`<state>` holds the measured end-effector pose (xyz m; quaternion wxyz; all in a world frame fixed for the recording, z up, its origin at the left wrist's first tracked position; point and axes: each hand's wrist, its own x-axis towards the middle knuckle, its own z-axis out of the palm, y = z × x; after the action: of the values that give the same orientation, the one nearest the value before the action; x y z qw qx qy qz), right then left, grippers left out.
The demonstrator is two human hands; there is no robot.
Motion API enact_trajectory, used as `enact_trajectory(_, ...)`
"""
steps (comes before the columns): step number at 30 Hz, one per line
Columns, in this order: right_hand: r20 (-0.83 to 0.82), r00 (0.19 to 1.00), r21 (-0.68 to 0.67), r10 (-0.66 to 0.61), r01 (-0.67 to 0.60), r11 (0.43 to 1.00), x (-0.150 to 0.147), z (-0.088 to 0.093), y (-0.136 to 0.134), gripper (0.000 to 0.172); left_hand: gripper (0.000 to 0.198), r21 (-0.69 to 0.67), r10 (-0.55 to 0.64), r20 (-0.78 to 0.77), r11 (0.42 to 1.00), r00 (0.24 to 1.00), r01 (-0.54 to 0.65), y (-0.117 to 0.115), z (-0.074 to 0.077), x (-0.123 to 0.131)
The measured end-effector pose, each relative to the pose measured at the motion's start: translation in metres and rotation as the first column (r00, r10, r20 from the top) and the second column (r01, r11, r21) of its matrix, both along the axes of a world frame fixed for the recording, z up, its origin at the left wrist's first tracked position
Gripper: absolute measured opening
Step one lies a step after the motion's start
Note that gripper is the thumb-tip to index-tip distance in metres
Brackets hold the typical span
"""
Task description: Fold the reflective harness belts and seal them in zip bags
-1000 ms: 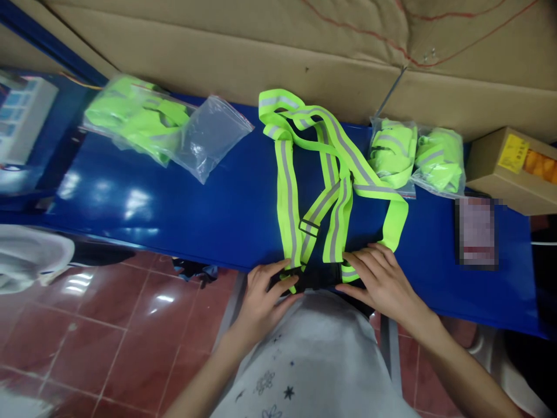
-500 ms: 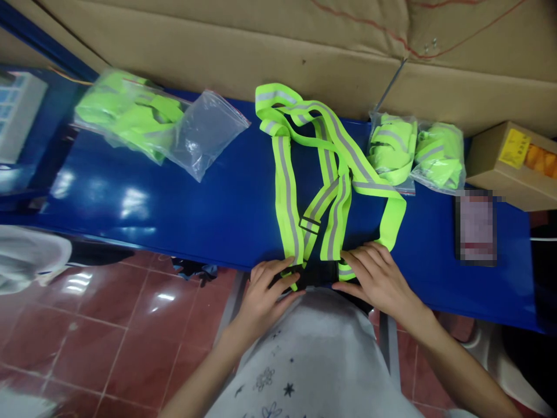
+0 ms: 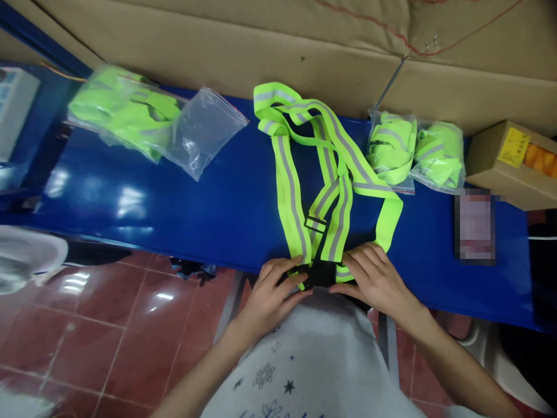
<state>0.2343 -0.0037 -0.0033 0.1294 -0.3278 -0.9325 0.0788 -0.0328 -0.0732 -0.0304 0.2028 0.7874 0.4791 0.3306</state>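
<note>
A neon yellow-green reflective harness [image 3: 292, 191] with grey stripes lies in loops over the blue table, its lower ends at the table's front edge. There a black buckle [image 3: 319, 274] joins the straps, just above my lap. My left hand [image 3: 276, 290] is closed on the buckle's left side, fingers over the strap end, thumb below. From the right, my right hand [image 3: 369, 273] grips the strap end beside the buckle, with part of its hold hidden by the fingers. A black slide adjuster [image 3: 315, 224] sits on a strap above the buckle.
Bagged harnesses [image 3: 126, 113] and a clear zip bag [image 3: 211, 133] lie at the left of the blue table [image 3: 209, 220]. Two more bagged bundles [image 3: 394, 148] are at the right, near a cardboard box [image 3: 496, 157] and a blurred-out flat item [image 3: 474, 226].
My left hand has moved slightly right, bringing the left strap end closer to the right one. The black buckle now shows joined between my hands, and the slide adjuster has shifted slightly right.
</note>
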Motion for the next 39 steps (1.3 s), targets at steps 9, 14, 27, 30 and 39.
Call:
enact_trajectory(9,0.012,1.0,-0.092,0.013,-0.012,0.996,0.006,0.008,-0.002,0.054,0.036,-0.003,-0.027,-0.151,1.0,0.988,0.027,0.002,0.015,-0.006)
enact_trajectory(14,0.005,1.0,-0.102,-0.006,0.006,0.995,0.014,0.016,-0.006,0.051,0.035,0.079,0.001,-0.23,0.997,0.973,0.018,0.0,0.02,-0.008)
enact_trajectory(27,-0.029,0.91,-0.19,-0.413,0.4,0.896,0.031,0.005,-0.005,0.051,0.055,-0.174,0.146,-0.214,0.967,0.966,-0.185,0.028,0.026,0.013)
enact_trajectory(30,-0.021,0.947,-0.246,-0.319,0.305,0.92,0.017,-0.003,-0.01,0.052,0.057,-0.166,0.086,-0.284,0.976,0.955,-0.138,0.024,0.023,0.028)
enact_trajectory(39,-0.093,0.988,-0.296,-0.12,0.087,0.951,-0.006,0.003,0.019,0.049,0.059,-0.077,0.113,-0.318,0.986,0.941,-0.145,0.02,0.014,0.023)
